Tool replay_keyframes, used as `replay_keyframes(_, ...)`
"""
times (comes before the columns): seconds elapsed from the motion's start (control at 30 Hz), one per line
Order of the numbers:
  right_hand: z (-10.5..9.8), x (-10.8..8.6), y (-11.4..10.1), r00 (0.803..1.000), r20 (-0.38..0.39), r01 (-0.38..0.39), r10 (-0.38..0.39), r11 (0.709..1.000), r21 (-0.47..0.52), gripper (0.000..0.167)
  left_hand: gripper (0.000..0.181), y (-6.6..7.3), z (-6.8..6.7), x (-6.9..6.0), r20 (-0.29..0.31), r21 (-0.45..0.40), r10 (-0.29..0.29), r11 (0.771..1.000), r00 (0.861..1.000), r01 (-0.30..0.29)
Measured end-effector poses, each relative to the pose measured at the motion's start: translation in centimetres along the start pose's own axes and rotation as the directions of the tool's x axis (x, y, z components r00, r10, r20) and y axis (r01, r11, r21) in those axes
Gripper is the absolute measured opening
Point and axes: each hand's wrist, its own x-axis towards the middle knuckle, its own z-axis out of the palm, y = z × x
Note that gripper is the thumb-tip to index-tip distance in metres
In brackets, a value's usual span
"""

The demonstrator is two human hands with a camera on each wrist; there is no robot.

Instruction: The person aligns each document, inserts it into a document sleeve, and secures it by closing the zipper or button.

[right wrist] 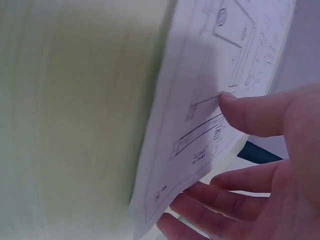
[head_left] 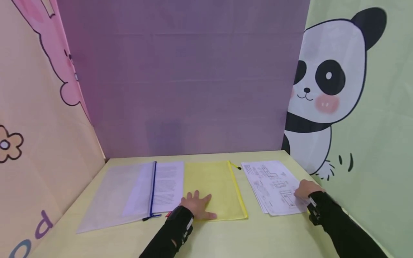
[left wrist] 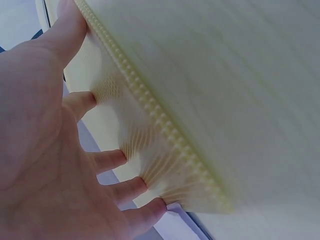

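While a purple wall (head_left: 193, 79) rises at the back, a pale table (head_left: 238, 240) stretches in front of the person. On its left part lies a translucent folder (head_left: 106, 200) with a blue zipper (head_left: 152, 190) along the right edge. The yellow folder (head_left: 217, 179) lies flat in the middle, directly under the left hand (head_left: 196, 207) and well apart from the right hand (head_left: 307, 189). To the right of it, across a narrow strip of table, lie the drawing sheets (head_left: 271, 182), slightly fanned, and their right side reaches the right hand. A text page (head_left: 168, 186) shows between the blue zipper and the yellow folder. The left hand is spread widely, and its fingertips press on the lower part of the yellow folder, where small creases run from them. The right hand pinches the right edge of the drawing sheets: the thumb lies on the printed face, and the other fingers are at the edge, partly hidden behind it. Near the upper right corner of the yellow folder lies a small zipper pull (head_left: 236, 166) with a dark tip.
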Motion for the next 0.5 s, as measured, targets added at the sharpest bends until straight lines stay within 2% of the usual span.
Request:
replay_keyframes(0.13, -0.06, -0.04, -0.15, 1.0, -0.003, 0.006, -0.006, 0.999, 0.046, 0.044, 0.082, 0.0, -0.05, -0.08, 0.0, -0.006, 0.002, 1.0, 1.0, -0.002)
replay_keyframes(0.37, -0.3, -0.5, 0.02, 1.0, 0.02, -0.013, 0.008, 0.967, 0.253, 0.042, 0.082, -0.06, 0.05, 0.03, -0.003, -0.001, -0.001, 1.0, 1.0, 0.001)
replay_keyframes(0.5, -0.25, -0.48, -0.33, 0.999, 0.031, -0.032, 0.024, 0.962, 0.272, 0.04, 0.082, -0.11, -0.05, -0.02, 0.0, 0.0, -0.005, 1.0, 1.0, 0.005)
